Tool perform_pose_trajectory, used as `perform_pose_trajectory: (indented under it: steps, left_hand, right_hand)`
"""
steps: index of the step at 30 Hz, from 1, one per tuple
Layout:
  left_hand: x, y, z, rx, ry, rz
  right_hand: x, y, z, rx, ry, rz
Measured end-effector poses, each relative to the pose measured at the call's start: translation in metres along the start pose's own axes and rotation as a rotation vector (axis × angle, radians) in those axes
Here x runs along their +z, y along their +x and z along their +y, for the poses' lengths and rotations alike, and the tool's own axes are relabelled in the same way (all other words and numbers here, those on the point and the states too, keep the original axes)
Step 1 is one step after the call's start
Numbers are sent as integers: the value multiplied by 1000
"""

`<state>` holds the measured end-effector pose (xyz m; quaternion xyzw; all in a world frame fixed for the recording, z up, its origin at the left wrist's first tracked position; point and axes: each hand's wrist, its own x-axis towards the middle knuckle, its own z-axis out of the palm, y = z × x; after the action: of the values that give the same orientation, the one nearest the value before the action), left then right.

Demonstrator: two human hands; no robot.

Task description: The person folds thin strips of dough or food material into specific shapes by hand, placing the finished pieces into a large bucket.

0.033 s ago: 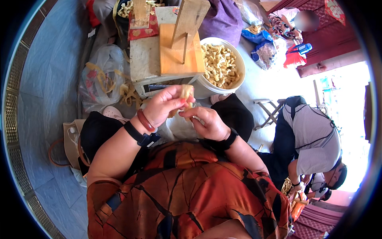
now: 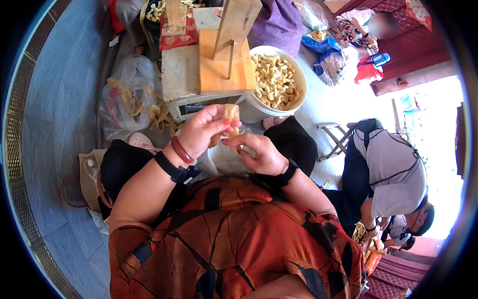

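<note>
My left hand [image 2: 205, 130] pinches a pale yellow, soft-looking strip [image 2: 231, 111] between thumb and fingers, above my lap. Part of the strip shows over the fingertips, and more hangs below them. My right hand [image 2: 260, 153] is closed at the strip's lower part, thumb and index finger pressed on it. Beyond my hands stands a white bucket [image 2: 302, 97] holding many short, pale yellow folded pieces [image 2: 274, 79]. Left of the bucket is a small table [image 2: 180, 74] bearing a wooden stand [image 2: 231, 35] with an upright board and a thin upright rod.
A clear plastic bag [image 2: 142, 74] lies left of the table, with loose yellow strips [image 2: 162, 117] beside it. A tan bag [image 2: 89, 172] sits by my left leg. To the right, a person [image 2: 396, 162] bends near a folding stool [image 2: 336, 137]. Another person [image 2: 353, 30] sits far right behind bags.
My left hand has shifted slightly up and left, and the strip stands straighter above its fingertips. More of the strip shows between my hands. The right hand stays nearly in place.
</note>
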<state>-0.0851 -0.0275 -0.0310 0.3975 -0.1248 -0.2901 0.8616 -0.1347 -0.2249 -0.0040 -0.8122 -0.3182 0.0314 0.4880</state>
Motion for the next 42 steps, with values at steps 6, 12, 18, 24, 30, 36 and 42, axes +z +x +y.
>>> perform_pose_trajectory:
  steps: [6,12,18,24,30,36,42]
  left_hand:
    - [2,1,-12,502,1322,-38]
    - [-18,-7,-24,-201,760,-336]
    - [5,-8,-24,324,1115,-89]
    - [2,-15,-18,633,1436,-102]
    - [-9,-6,-34,330,918,53]
    - [-9,-9,-29,112,392,35]
    - [-9,-9,-28,258,811,92]
  right_hand:
    - [14,-4,17,-88,-336,109]
    - [16,-7,14,-217,-442,161]
    - [7,-13,37,676,1024,292]
    - [0,-8,22,702,926,189]
    - [21,8,0,238,-276,295]
    - [14,3,3,170,-45,253]
    - [18,2,9,394,-115,167]
